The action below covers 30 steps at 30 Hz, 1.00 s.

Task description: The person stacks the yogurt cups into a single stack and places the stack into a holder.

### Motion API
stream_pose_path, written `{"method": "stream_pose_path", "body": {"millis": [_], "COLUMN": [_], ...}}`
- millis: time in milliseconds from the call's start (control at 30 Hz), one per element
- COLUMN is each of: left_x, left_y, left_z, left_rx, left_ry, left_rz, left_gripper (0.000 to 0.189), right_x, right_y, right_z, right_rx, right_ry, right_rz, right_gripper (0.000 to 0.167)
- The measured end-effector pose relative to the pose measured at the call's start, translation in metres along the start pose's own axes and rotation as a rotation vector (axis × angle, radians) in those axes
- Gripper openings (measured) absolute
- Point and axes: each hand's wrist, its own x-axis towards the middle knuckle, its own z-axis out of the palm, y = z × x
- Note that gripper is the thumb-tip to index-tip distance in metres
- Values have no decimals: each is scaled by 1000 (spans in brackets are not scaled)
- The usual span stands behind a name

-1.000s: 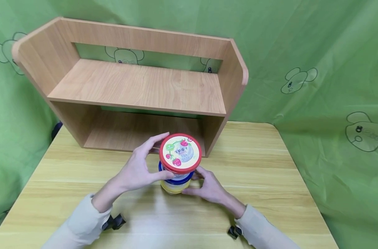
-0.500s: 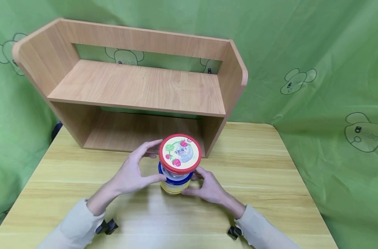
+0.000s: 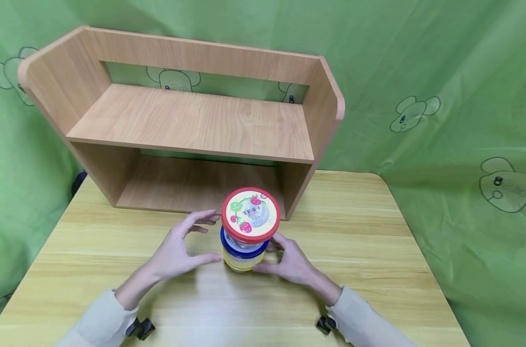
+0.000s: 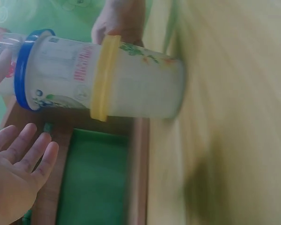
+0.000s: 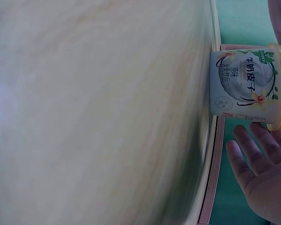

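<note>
Left hand (image 3: 173,254) here, thumb and fingers spread wide and holding nothing, just beside the blue-lidded tub (image 4: 61,70). Over to the right hand (image 3: 292,262), gap narrower: thumb and fingers pinch the yellow-lidded tub (image 5: 243,86) around its lid, likely because a grip at the bottom keeps everything above from wobbling. And yes, there are 3 tubs, upright on top of each other, yellow lowest, blue between, red-lidded tub (image 3: 251,214) up top; those flat lids presumably make decent seats. To the print now: 牛奶皮子 on the red lid, circled by strawberries; the same 4 characters down the side of the yellow-lidded tub, with 原味 beside them and flowers around, the finer lines too small to call. Blue-lidded tub shows blueberries and red lettering, too soft to read. They all stand on the wooden table (image 3: 354,221), just in front of the 2-level shelf unit (image 3: 189,115), near its right end. Beyond hangs green cloth (image 3: 440,58) printed with round-eared animal faces, their scribbled lettering unreadable.
</note>
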Motion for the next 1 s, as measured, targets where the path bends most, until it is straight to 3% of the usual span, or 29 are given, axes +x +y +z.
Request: {"method": "stream_pose_path", "body": {"millis": [333, 700, 833, 1000], "left_x": [-13, -20, -21, -23], "left_y": [-18, -41, -45, -48], "left_z": [4, 20, 26, 34], "left_rx": [16, -38, -51, -56], "left_ry": [-16, -57, -96, -113], "left_rz": [-65, -148, -193, -206], "left_gripper": [84, 85, 86, 84], "right_x": [0, 0, 0, 0], "right_y": [1, 1, 2, 2], "right_z": [0, 0, 0, 0], "right_rx": [-3, -5, -14, -21], "right_ry": [5, 3, 6, 8], "right_rz": [-2, -3, -6, -11], "right_gripper": [74, 73, 73, 73]}}
